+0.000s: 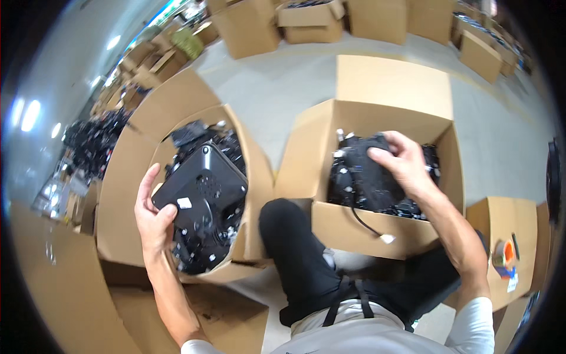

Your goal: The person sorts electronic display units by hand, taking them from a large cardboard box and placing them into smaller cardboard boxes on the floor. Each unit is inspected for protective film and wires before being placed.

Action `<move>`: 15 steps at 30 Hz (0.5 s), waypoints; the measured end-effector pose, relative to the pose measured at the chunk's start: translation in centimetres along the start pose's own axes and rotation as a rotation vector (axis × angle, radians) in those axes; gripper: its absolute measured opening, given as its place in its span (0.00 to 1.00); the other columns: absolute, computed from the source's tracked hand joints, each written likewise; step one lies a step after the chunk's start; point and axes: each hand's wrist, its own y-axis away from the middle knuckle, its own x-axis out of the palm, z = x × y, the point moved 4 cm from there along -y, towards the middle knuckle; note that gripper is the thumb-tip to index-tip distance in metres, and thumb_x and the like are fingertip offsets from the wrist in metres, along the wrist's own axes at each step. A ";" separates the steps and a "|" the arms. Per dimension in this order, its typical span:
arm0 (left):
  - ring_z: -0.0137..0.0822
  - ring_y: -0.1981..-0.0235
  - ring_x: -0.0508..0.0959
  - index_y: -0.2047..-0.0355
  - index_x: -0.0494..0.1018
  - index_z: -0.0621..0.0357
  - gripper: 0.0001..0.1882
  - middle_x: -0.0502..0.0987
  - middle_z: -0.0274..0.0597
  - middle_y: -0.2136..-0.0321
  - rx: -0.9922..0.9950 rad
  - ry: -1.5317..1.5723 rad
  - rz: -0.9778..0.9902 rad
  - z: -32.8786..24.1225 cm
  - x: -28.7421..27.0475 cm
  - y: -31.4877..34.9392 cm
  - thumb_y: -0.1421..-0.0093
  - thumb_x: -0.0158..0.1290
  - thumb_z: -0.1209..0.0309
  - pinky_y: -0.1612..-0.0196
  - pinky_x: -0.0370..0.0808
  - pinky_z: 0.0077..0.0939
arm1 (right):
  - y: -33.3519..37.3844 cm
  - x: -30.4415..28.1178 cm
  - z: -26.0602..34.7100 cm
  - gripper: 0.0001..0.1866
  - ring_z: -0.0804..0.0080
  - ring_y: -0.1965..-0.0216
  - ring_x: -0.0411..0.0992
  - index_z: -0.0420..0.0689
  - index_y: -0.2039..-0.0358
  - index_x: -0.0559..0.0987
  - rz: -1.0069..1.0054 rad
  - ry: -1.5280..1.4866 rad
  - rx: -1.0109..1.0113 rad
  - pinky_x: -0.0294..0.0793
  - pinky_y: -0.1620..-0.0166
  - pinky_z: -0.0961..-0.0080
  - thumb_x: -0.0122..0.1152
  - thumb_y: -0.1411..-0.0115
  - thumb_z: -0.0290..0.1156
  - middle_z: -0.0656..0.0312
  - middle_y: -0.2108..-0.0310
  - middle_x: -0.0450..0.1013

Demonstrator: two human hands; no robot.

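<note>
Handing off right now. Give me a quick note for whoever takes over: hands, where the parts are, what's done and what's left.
Left hand: holds a flat black device above the left cardboard box, which is full of black parts.
Right hand: reaches into the right cardboard box, gripping a black part on the pile there; a loose cable hangs over the front wall.
Done: both boxes already hold many parts.
Left: both held pieces are not yet set down.

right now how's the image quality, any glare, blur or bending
Head view: strong fisheye bending, the cardboard box edges curve and the corners go black; glare streaks smear the upper left; the left hand and its black device are sharp, the right hand too.
</note>
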 end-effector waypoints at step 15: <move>0.40 0.38 0.66 0.32 0.51 0.71 0.51 0.65 0.55 0.38 -0.385 -0.068 0.825 13.0 28.6 7.5 0.48 0.69 0.67 0.36 0.63 0.32 | 6.6 0.7 -4.9 0.19 0.80 0.67 0.71 0.36 0.63 0.83 0.368 0.286 0.186 0.74 0.61 0.72 0.55 0.29 0.41 0.62 0.73 0.78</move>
